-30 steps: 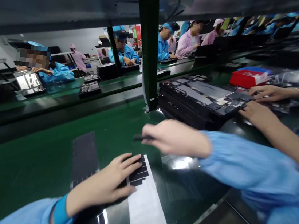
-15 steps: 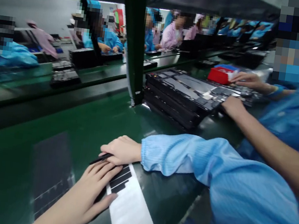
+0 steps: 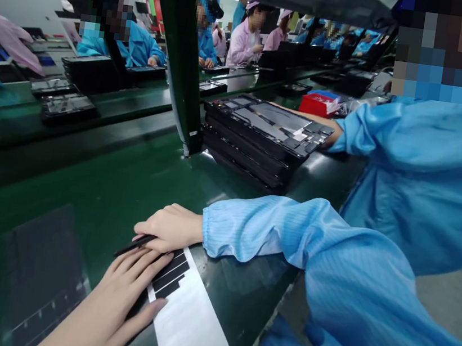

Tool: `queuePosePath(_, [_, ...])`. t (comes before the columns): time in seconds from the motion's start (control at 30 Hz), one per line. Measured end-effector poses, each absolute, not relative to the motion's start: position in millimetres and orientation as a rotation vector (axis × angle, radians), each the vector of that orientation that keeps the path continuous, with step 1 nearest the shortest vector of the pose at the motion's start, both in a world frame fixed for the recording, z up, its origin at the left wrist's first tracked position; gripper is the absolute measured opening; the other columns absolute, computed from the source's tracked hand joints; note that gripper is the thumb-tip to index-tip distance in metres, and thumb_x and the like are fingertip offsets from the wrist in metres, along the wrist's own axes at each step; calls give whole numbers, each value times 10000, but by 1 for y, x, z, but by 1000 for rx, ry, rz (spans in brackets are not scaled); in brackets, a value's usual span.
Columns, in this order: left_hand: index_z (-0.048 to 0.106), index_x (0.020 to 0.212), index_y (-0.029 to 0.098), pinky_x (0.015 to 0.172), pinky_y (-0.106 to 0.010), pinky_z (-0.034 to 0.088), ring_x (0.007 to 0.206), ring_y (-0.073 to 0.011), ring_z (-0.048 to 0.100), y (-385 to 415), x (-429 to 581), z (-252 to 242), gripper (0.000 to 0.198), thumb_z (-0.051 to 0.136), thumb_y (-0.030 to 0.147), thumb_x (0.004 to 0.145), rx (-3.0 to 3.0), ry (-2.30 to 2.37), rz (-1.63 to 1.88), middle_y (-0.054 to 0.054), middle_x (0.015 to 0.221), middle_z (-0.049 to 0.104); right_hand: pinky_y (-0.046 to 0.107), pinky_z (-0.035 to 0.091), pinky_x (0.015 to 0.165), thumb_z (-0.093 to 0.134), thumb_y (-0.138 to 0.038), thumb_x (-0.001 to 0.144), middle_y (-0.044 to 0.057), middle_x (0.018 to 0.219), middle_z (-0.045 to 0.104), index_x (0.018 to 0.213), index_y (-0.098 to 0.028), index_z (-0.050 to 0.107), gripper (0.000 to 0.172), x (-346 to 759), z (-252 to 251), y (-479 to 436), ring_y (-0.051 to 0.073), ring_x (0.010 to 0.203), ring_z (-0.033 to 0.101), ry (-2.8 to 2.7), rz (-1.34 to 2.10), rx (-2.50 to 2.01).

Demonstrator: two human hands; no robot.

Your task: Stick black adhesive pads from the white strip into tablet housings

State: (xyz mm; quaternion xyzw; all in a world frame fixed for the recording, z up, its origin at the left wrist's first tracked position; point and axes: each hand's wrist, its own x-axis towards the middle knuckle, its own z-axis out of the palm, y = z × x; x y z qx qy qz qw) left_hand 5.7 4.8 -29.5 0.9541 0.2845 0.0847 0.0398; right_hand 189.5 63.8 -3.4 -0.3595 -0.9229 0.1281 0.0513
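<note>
My left hand (image 3: 121,295) lies flat, fingers together and stretched out, on a white backing sheet (image 3: 189,326) that carries several black adhesive strips (image 3: 170,275). My right hand (image 3: 170,227) is closed around a thin black tool (image 3: 134,244), whose tip rests at the sheet's upper end just above my left fingertips. Both hands rest on the green work surface (image 3: 96,189). My right sleeve is light blue.
A stack of black device trays (image 3: 261,137) stands to the right of a green post (image 3: 178,58). A co-worker in blue (image 3: 428,165) sits close on my right, arm reaching past the stack toward a red box (image 3: 319,104). Other workers sit across the line.
My right hand came down and left with the black tool to meet my left fingertips on the sheet. My view swung left; the co-worker's hands moved behind the tray stack.
</note>
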Motion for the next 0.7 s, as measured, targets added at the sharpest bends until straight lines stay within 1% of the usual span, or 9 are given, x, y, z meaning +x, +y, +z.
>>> queuePosePath(0.07, [270, 1362, 290, 933, -445, 433, 1188, -270, 422, 7, 5, -28, 574, 472, 420, 841, 2941, 841, 213, -26, 1310, 457, 263, 284, 532, 344, -358, 863, 26, 933, 642, 1025, -219, 551, 298, 190, -4, 64, 201, 788, 597, -2798, 384, -1092])
queuePosePath(0.2, [306, 1346, 269, 940, -469, 423, 1197, -280, 407, 6, 7, -20, 524, 447, 403, 859, 2920, 840, 162, -52, 1312, 451, 256, 264, 529, 355, -349, 857, 29, 929, 647, 1002, -218, 562, 285, 190, -5, 64, 197, 785, 601, -2784, 353, -1079])
queuePosePath(0.33, [336, 1333, 250, 946, -473, 416, 1206, -282, 392, 3, 11, -13, 489, 421, 399, 875, 2855, 863, 86, -65, 1327, 431, 251, 245, 519, 367, -345, 849, 36, 860, 650, 945, -212, 577, 266, 191, -7, 64, 188, 741, 602, -2763, 308, -1084])
queuePosePath(0.43, [322, 1338, 257, 957, -478, 406, 1217, -276, 373, 2, 12, -11, 487, 410, 400, 881, 2818, 870, 72, -59, 1342, 410, 249, 236, 511, 374, -338, 843, 39, 831, 649, 931, -212, 579, 256, 191, -8, 64, 182, 722, 601, -2764, 289, -1079])
queuePosePath(0.7, [297, 1351, 250, 991, -500, 364, 1233, -276, 345, 2, 12, -12, 497, 397, 401, 888, 2786, 856, 63, -63, 1358, 387, 252, 234, 511, 381, -329, 842, 42, 829, 650, 919, -208, 579, 245, 190, -8, 63, 183, 729, 605, -2771, 286, -1095])
